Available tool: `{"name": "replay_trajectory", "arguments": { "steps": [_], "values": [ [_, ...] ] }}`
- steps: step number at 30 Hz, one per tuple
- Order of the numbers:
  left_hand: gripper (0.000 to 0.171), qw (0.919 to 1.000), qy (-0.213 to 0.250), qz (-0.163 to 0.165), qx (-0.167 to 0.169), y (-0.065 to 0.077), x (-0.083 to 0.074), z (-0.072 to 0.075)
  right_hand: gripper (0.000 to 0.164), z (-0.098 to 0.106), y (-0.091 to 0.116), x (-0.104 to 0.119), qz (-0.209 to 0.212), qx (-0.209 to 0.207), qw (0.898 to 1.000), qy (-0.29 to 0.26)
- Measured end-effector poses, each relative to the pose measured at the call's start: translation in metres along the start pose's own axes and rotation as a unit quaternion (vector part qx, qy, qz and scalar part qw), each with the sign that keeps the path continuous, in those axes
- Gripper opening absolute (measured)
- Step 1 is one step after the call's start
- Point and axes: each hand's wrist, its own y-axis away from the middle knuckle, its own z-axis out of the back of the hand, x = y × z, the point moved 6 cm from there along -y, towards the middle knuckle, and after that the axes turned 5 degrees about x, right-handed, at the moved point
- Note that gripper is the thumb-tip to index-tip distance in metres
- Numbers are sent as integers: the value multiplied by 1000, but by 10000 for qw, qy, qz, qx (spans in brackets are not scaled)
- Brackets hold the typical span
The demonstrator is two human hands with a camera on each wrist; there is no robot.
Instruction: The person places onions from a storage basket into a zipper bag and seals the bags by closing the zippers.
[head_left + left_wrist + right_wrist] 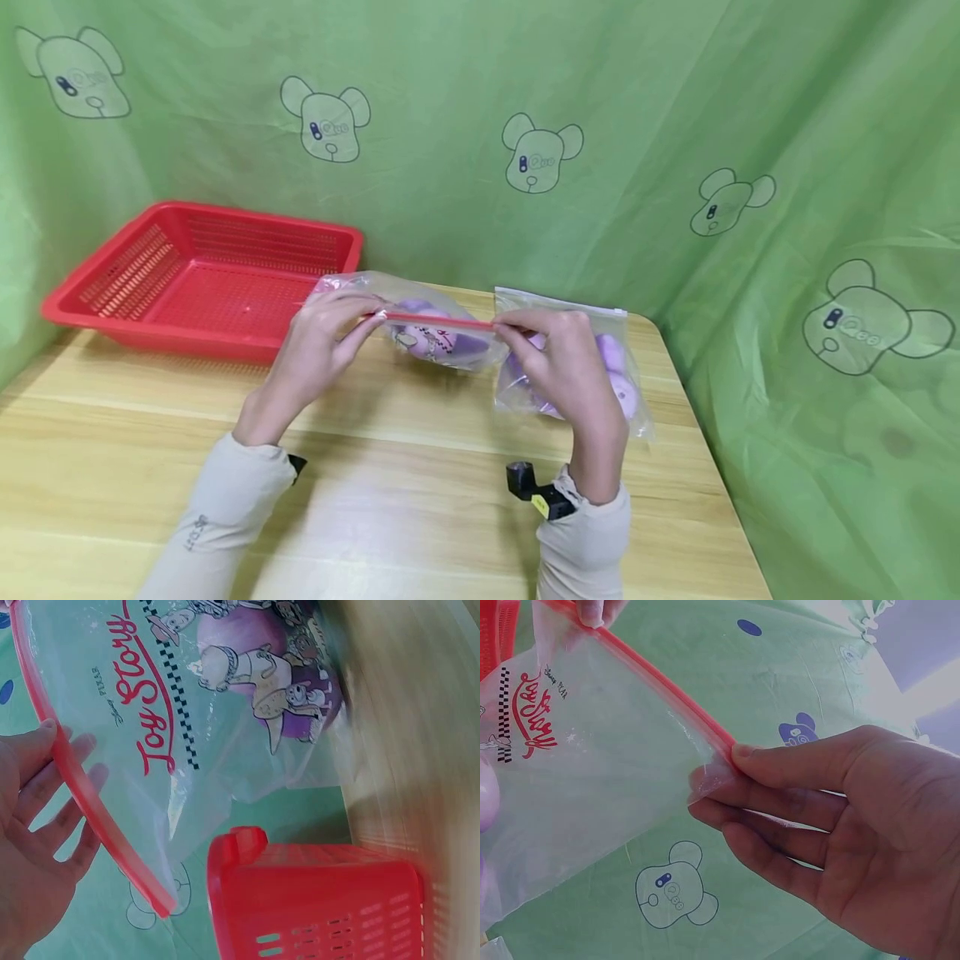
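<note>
A clear zip bag [217, 742] with a red top strip [667, 682] and red lettering hangs between my two hands, purple rounded items [420, 333] inside it. My left hand [321, 333] pinches the strip between thumb and fingers toward its left part. The strip's right end is pinched by my right hand [558, 358], its thumb on top, as the right wrist view shows. Behind the right hand, a second clear zip bag [633, 333] lies on the table, holding more purple items [622, 392]; the hand partly hides it.
A red plastic basket [247, 333] with slotted sides stands at the back left of the wooden table [390, 500], close to my left hand. A green curtain [450, 150] printed with bear heads closes off the back and right side.
</note>
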Motion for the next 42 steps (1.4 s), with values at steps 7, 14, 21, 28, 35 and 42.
{"name": "replay_trajectory", "arguments": {
  "steps": [7,14,21,28,35,42],
  "values": [
    [19,9994,-197,282,-39,3,13,6,10,2,1,-7,-48,-47,10000,-59],
    [23,9982,-299,501,-153,8,30,14,10,4,1,-10,-127,-67,9999,-94],
    [24,9949,-472,868,-227,18,50,22,11,6,4,-18,-309,-130,9994,-93],
    [24,9912,-645,1105,-347,21,60,37,11,13,7,-26,-437,-273,9986,-109],
    [24,9912,-734,1053,-334,20,54,40,12,17,9,-28,-575,-379,9974,-215],
    [21,9908,-117,1076,-813,8,25,51,12,35,14,-32,-830,-1024,9902,-466]
  ]
}}
